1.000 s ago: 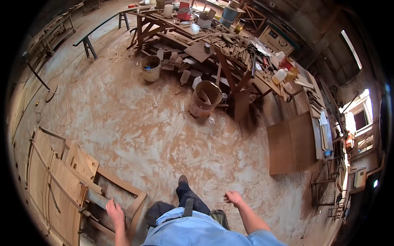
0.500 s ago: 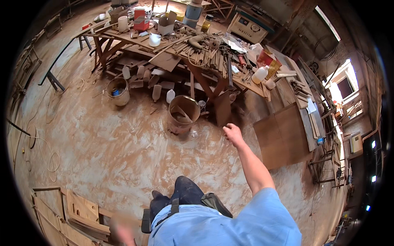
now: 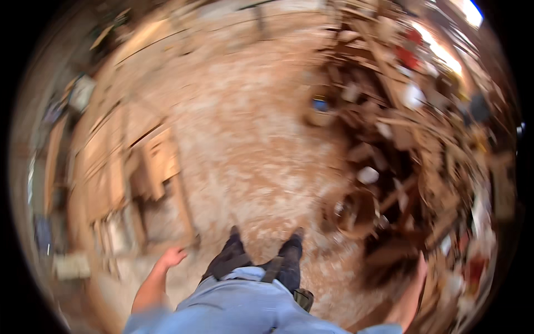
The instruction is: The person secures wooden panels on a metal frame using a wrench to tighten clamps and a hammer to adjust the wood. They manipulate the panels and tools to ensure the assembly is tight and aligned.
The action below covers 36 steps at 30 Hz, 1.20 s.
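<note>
Between wooden frame (image 3: 183, 206) and worktop (image 3: 384, 65), steer left hand (image 3: 174, 256) (half-open, empty) and right hand (image 3: 421, 269) (grip too blurred to tell) clear.

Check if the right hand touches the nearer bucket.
Apart. The head view, though blurred, shows a plain gap between the right hand and the nearer bucket, to its left.

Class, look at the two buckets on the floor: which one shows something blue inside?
The upper bucket, farther from the right hand: a bright blue patch shows inside it. The lower bucket, nearer that hand, shows no blue in this blurred view.
</note>
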Available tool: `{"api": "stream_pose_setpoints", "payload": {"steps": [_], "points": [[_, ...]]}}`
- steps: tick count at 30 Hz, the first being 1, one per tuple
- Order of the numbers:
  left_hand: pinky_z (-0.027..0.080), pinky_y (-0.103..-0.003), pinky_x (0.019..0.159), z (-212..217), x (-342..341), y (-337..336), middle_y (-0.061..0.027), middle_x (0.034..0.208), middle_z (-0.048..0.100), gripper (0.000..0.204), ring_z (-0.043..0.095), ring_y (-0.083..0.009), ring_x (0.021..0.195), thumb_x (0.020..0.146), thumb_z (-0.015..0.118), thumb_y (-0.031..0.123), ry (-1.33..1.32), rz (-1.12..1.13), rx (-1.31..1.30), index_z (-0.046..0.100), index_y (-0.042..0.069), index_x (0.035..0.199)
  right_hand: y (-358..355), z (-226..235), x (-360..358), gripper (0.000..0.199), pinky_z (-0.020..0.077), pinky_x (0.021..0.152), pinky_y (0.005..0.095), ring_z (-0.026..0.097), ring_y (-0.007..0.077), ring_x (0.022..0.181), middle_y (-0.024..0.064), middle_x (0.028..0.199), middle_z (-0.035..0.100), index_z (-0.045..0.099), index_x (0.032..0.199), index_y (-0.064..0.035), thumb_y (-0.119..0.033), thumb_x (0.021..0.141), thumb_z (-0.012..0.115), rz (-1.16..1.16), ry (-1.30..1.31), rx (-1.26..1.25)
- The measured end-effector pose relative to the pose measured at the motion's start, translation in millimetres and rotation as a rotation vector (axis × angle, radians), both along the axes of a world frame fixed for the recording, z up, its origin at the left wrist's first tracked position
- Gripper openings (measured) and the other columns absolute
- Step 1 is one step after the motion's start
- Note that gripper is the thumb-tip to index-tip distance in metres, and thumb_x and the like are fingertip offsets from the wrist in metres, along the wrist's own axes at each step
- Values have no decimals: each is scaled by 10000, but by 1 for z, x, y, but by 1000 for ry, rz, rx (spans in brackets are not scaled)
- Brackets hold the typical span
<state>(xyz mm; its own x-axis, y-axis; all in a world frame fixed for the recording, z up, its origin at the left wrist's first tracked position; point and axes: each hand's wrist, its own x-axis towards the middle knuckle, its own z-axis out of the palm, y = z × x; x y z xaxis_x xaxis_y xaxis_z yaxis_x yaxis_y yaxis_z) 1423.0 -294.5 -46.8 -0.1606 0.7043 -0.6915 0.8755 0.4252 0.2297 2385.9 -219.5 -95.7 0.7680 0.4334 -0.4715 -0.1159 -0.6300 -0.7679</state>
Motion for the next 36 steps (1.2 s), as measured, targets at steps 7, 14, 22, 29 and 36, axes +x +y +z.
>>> {"api": "stream_pose_setpoints", "payload": {"steps": [7,14,22,29,36], "points": [[445,-408,1008,38,67,2,-237,1251,599,542,563,-368,1187,867,597,356,62,335,-90,575,6,1281,65,-6,32,279,456,549,324,548,181,653,45,766,595,616,930,-67,-340,890,659,-229,28,-194],[480,-363,961,21,95,4,-213,1168,657,526,632,-317,1096,881,610,313,-27,518,-41,560,1,1301,36,6,61,287,552,773,311,629,196,903,106,1102,665,622,1106,-147,-226,834,668,225,-388,-216],[510,-377,872,-17,48,-47,-194,1033,691,491,659,-324,993,873,621,313,35,661,-12,582,37,1278,133,51,-102,193,500,646,298,549,156,739,45,895,574,572,973,-138,-303,891,630,110,-216,136],[499,-454,802,-7,-82,-31,-235,976,658,286,624,-422,937,909,576,293,238,984,483,623,28,1007,208,62,-271,264,454,535,288,479,121,596,-8,715,495,528,857,-130,-370,942,596,175,277,374],[467,-447,919,31,-290,-8,-208,1077,647,318,599,-376,1031,904,595,170,592,897,949,616,-18,1160,268,66,-507,285,387,487,268,427,120,561,-9,679,434,484,848,-125,-361,1006,498,495,1072,-19]]}}
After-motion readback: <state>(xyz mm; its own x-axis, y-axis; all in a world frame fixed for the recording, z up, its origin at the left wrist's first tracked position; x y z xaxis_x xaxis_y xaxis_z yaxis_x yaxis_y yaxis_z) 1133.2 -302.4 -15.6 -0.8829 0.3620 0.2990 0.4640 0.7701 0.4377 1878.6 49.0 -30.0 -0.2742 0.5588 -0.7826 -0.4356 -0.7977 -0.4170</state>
